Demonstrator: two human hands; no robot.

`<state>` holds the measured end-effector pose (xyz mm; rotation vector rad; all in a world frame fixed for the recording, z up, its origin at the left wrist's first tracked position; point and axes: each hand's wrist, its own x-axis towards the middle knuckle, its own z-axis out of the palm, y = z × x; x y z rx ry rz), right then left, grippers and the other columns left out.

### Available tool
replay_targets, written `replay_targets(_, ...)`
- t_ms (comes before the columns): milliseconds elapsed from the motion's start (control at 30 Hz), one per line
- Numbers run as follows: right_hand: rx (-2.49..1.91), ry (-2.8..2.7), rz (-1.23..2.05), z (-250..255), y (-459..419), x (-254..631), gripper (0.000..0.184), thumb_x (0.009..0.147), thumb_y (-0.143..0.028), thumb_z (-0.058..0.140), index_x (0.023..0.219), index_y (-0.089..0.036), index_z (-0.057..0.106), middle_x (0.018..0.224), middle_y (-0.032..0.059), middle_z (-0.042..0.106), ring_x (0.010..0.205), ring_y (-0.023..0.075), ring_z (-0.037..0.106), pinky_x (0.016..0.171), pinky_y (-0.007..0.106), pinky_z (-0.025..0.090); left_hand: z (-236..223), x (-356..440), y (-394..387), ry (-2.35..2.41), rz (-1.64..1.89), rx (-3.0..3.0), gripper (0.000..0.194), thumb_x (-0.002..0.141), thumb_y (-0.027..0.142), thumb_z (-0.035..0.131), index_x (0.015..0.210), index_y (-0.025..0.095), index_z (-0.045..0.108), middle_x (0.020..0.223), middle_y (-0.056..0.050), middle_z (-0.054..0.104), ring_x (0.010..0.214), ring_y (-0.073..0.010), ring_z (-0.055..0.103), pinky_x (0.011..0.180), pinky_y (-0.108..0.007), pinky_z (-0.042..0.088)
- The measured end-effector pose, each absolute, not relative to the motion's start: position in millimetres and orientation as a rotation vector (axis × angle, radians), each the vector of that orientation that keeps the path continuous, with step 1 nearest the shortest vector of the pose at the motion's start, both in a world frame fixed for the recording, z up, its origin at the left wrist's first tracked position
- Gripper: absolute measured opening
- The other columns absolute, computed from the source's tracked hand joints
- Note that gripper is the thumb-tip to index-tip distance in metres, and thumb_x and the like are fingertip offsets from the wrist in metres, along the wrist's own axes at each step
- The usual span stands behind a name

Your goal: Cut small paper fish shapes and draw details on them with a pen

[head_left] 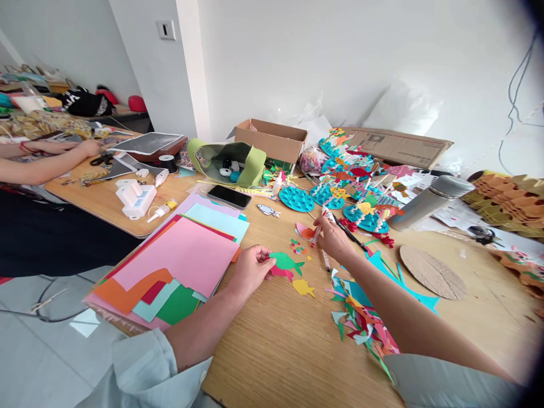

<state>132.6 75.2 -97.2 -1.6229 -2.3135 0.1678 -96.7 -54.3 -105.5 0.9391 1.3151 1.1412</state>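
My left hand (250, 269) is closed, pinching the head end of a green paper fish (287, 261) between thumb and fingers. Under the green fish a red paper fish (281, 274) shows in part. A yellow paper fish (303, 288) lies just below them on the table. My right hand (334, 235) is closed around a slim white and red pen-like stick (314, 240), mostly hidden by the fingers. Beside it lie a pink and orange paper fish (304, 230), small coloured paper dots (297, 246) and a black marker (351, 229).
Stacked coloured paper (178, 255) is at left, below a phone (229, 196). Paper scraps (365, 323) lie under my right forearm. Blue decorated discs (296, 199), a steel flask (429, 203) and a cardboard oval (432, 272) stand right and behind. A co-worker's arms (55, 161) reach in at far left.
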Motion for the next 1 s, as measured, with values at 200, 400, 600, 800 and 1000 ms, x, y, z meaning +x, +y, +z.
replay_targets(200, -1.526, -2.133, 0.355, -96, 82, 138, 0.031, 0.069, -0.013, 0.057, 0.098, -0.022, 0.049, 0.092, 0.0094, 0.066, 0.083, 0.027, 0.065, 0.067, 0.034, 0.047, -102, -96, -55, 1.325, 1.142, 0.919, 0.008, 0.077, 0.006, 0.061, 0.08, 0.014, 0.059, 0.065, 0.001, 0.065, 0.044, -0.0092, 0.058, 0.042, -0.019, 0.048)
replay_targets(400, -1.286, -2.036, 0.795, -78, 73, 127, 0.032, 0.073, -0.031, 0.062, 0.095, -0.025, 0.04, 0.074, -0.0002, 0.061, 0.069, 0.02, 0.064, 0.066, 0.034, 0.051, -101, -97, -54, 1.325, 1.154, 0.902, 0.009, 0.078, 0.005, 0.06, 0.077, 0.014, 0.059, 0.063, 0.001, 0.065, 0.043, -0.0095, 0.058, 0.04, -0.019, 0.048)
replay_targets(600, -1.028, -2.197, 1.331, -59, 38, 99, 0.036, 0.073, -0.04, 0.069, 0.095, -0.022, 0.047, 0.066, -0.0032, 0.06, 0.063, 0.015, 0.062, 0.058, 0.027, 0.048, -101, -96, -54, 1.316, 1.155, 0.877, 0.01, 0.078, 0.004, 0.06, 0.077, 0.013, 0.059, 0.064, 0.0, 0.065, 0.048, -0.0104, 0.06, 0.04, -0.019, 0.05)
replay_targets(800, -0.999, -2.314, 1.467, -56, 26, 89, 0.032, 0.073, -0.03, 0.068, 0.095, -0.02, 0.047, 0.068, -0.004, 0.059, 0.059, 0.0111, 0.055, 0.055, 0.023, 0.042, -99, -95, -55, 1.305, 1.136, 0.885, 0.009, 0.079, 0.004, 0.059, 0.08, 0.013, 0.059, 0.066, -0.001, 0.065, 0.048, -0.0107, 0.06, 0.039, -0.019, 0.05)
replay_targets(1000, -1.022, -2.469, 1.474, -46, 19, 85, 0.029, 0.075, -0.025, 0.064, 0.097, -0.02, 0.046, 0.068, -0.0053, 0.057, 0.06, 0.0112, 0.053, 0.057, 0.024, 0.042, -98, -95, -56, 1.279, 1.135, 0.866, 0.009, 0.077, 0.006, 0.063, 0.081, 0.013, 0.06, 0.065, 0.0, 0.064, 0.051, -0.0111, 0.062, 0.039, -0.019, 0.05)
